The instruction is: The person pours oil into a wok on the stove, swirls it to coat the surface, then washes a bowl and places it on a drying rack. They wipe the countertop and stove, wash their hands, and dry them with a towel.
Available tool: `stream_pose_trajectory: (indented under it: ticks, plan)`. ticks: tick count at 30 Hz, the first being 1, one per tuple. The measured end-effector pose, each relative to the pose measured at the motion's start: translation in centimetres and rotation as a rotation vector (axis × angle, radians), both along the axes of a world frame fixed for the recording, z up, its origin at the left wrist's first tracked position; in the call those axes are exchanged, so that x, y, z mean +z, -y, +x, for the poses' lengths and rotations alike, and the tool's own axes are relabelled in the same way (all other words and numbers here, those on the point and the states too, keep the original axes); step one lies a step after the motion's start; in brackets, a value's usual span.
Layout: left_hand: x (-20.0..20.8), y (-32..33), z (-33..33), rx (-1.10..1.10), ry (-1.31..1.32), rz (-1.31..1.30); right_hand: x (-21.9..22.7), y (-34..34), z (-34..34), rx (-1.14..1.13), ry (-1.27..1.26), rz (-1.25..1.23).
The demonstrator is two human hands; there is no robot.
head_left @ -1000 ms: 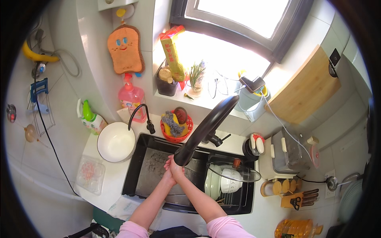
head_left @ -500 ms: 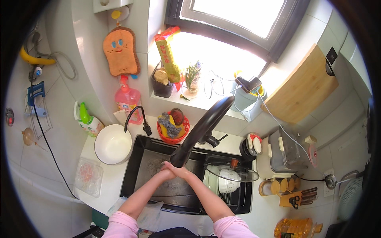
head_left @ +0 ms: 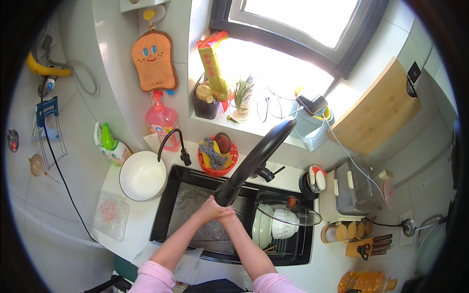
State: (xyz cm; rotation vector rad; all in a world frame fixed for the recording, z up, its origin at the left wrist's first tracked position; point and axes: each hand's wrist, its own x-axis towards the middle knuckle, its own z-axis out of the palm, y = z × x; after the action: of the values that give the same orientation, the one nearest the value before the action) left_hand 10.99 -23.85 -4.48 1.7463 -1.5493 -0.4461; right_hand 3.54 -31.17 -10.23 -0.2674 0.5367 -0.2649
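Under the spout of the black faucet (head_left: 251, 163), my two hands are pressed together over the black sink (head_left: 162, 222). My left hand (head_left: 210, 208) lies uppermost and its fingers close over my right hand (head_left: 226, 214). The right hand's fingers are hidden behind the left hand and the spout. No object shows between them. The sink floor below looks wet. In the sink's right part, a pale green bowl (head_left: 262, 227) and a white bowl (head_left: 283, 228) stand on a rack, partly under a glass lid (head_left: 305, 215).
Left of the sink stand a white pot (head_left: 142, 176), a clear plastic tray (head_left: 111, 216) and a spray bottle (head_left: 115, 149). Behind it are a pink soap bottle (head_left: 163, 119) and a red basket (head_left: 218, 171) with sponges. A knife block (head_left: 359, 248) and an oil bottle (head_left: 364, 282) sit at right.
My hands have shifted against each other: the left now lies over the right, where the right was uppermost before. The whole view has moved slightly.
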Motion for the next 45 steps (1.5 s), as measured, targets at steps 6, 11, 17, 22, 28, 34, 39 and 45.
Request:
stream_pose_trajectory:
  ticks: [6, 11, 17, 22, 28, 34, 39, 45]
  plan:
    - [-3.3, -0.3, -1.6, 0.311, -0.411, -0.156, -1.3, -2.1, 2.5, -0.446, -0.287, 0.070]
    - [-8.3, -0.7, 0.4, 0.445, -0.565, -0.169, -0.4, -3.7, 3.7, -0.443, -0.356, 0.036]
    - [-3.8, -0.3, -2.2, 0.491, -1.300, -0.252, 0.5, -1.8, 4.5, -0.338, -0.102, -0.100]
    - [-4.8, -0.1, -2.1, 0.420, -1.815, -0.375, 3.1, -1.4, 4.3, -0.072, 0.009, -0.293]
    - [-6.1, 0.6, -1.8, 0.531, -1.952, -0.045, 4.0, -3.4, 3.0, 0.126, -0.660, -0.936]
    - [-5.6, 1.8, 0.4, 0.164, -1.751, -0.188, 7.6, -3.8, 2.2, 0.126, -0.846, -1.092]
    - [-2.9, 3.6, -1.1, 0.479, -1.537, -0.143, 5.7, -3.3, 0.7, -0.056, -0.422, -0.567]
    - [-2.9, 2.9, -2.5, 0.583, -1.698, -0.003, 7.8, -3.0, 2.1, -0.111, -0.500, -0.451]
